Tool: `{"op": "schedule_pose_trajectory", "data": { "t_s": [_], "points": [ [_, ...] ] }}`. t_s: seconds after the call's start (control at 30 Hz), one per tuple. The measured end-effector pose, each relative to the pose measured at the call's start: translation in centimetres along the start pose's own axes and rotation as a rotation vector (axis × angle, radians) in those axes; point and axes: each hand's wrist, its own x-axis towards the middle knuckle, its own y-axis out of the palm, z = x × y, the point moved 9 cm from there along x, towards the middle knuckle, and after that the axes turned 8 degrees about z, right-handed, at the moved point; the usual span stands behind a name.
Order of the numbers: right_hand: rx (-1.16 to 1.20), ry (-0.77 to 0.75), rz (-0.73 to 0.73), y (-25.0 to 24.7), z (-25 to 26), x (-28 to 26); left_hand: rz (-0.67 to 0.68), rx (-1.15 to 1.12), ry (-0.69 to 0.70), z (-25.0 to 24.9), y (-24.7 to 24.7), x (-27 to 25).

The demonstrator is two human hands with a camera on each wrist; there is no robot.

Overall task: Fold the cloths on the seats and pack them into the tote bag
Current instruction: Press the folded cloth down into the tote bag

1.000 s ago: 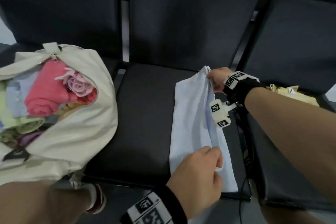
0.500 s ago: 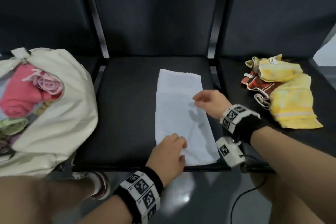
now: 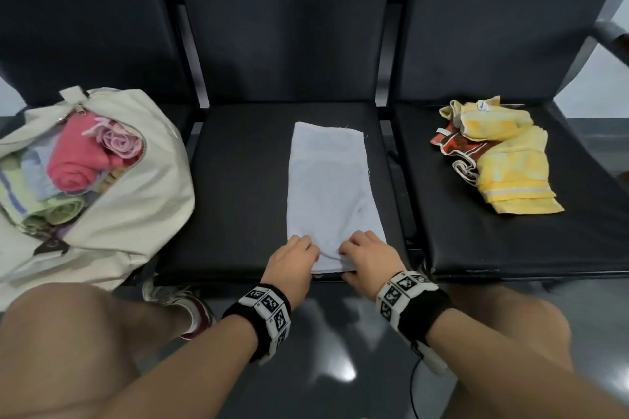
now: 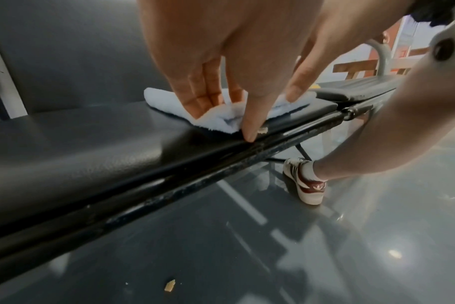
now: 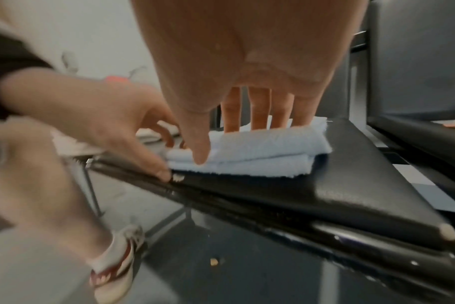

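Seat-front cloth under both hands

The head camera looks steeply down on three seats. Each wrist camera sits low and close at the bench edge. All three share the pale blue cloth.

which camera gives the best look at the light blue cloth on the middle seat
The head view: it shows the light blue cloth whole, a long folded strip on the middle seat, with both hands at its near end. The left wrist and right wrist views show only that near end, bunched and layered under the fingers.
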Motion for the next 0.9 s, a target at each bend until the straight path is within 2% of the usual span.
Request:
{"op": "schedule_pose_trajectory", "data": {
  "t_s": [0.27,0.53,0.63,0.77,0.83,0.9],
  "points": [
    [-0.163,-0.002,-0.222,0.6,1.2,-0.8,-0.004,-0.025,-0.03,0.9,0.0,-0.8],
    [-0.103,-0.081,-0.206,0.4,2.0,-0.6,-0.025,-0.145,-0.051,3.1,0.7,-1.5],
    [-0.018,-0.037,-0.105,1.1,1.4,0.0,-0.026,-0.169,-0.088,3.3,0.2,-1.0],
    [0.243,0.119,-0.136,0.1,-0.5,0.3,-0.073,-0.268,-0.181,4.1,-0.7,-0.5],
    [0.216,0.13,-0.138,0.0,-0.6,0.7,-0.109,-0.267,-0.214,4.6,-1.1,-0.3],
    [0.153,0.119,-0.202,-0.5,-0.2,0.7,-0.138,-0.207,-0.21,4.8,-1.3,0.0]
  ]
}}
